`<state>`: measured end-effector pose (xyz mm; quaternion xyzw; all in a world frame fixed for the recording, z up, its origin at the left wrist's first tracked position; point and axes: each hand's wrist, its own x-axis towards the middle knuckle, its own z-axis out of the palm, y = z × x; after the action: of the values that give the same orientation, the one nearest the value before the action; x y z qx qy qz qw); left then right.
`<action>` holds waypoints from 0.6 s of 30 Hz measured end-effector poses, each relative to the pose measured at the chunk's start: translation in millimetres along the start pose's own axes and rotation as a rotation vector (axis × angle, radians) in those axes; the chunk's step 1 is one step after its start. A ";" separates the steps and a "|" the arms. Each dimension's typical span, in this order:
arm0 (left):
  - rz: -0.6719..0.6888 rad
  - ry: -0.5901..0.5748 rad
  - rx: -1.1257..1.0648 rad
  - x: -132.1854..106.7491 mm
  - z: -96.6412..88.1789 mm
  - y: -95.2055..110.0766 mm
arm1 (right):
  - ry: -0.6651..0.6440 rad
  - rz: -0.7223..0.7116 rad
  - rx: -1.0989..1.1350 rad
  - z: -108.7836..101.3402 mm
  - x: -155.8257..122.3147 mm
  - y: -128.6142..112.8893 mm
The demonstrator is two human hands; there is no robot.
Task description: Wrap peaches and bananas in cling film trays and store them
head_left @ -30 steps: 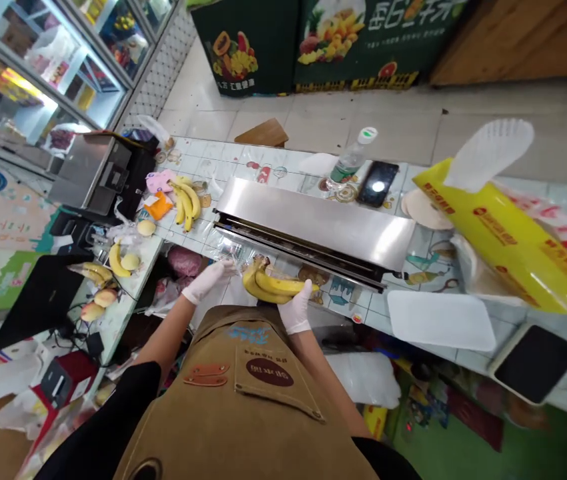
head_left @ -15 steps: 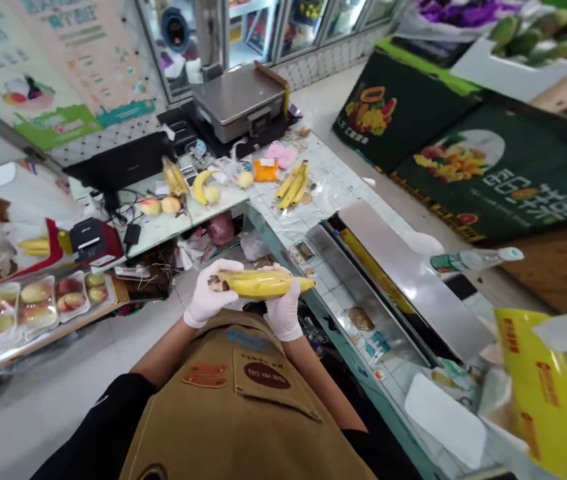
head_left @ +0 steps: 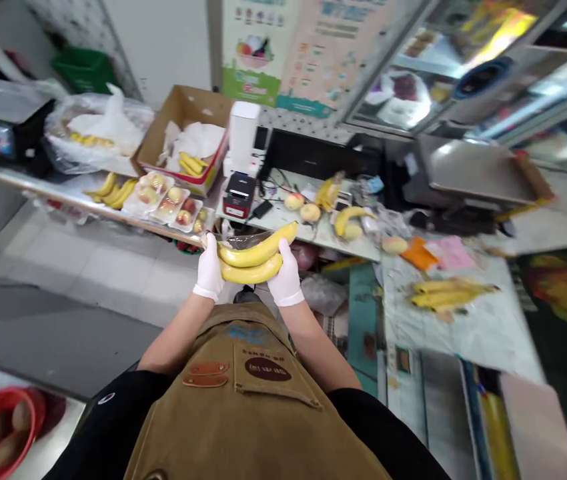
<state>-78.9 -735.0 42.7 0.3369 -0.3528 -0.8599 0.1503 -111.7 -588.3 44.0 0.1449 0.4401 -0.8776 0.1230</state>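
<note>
A pair of curved yellow bananas (head_left: pixel 253 257), apparently joined at the left end and partly wrapped in clear plastic film (head_left: pixel 236 241), is held in both white-gloved hands, off to the left of the pale tiled worktop (head_left: pixel 488 333). The left hand (head_left: pixel 209 272) closes round the joined end; the right hand (head_left: pixel 286 280) grips the underside nearer the middle. The pair's long axis slopes up rightward, the right hand nearer the worktop, where loose yellow bananas (head_left: pixel 446 293) lie.
</note>
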 end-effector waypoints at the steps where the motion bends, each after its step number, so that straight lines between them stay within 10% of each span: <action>1: 0.012 0.093 -0.023 3.4 -12.2 7.1 | -0.012 0.047 0.002 15.1 7.1 12.8; 11: 0.457 0.464 -0.115 31.8 -105.2 80.2 | -0.223 0.109 -0.284 151.0 44.6 125.7; 18: 0.546 0.600 -0.083 108.0 -133.3 140.3 | -0.342 0.142 -0.461 233.8 108.5 204.4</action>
<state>-63.2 -955.0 21.1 0.4608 -0.3348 -0.6653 0.4826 -176.3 -905.9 -12.5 -0.0066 0.5895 -0.7553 0.2862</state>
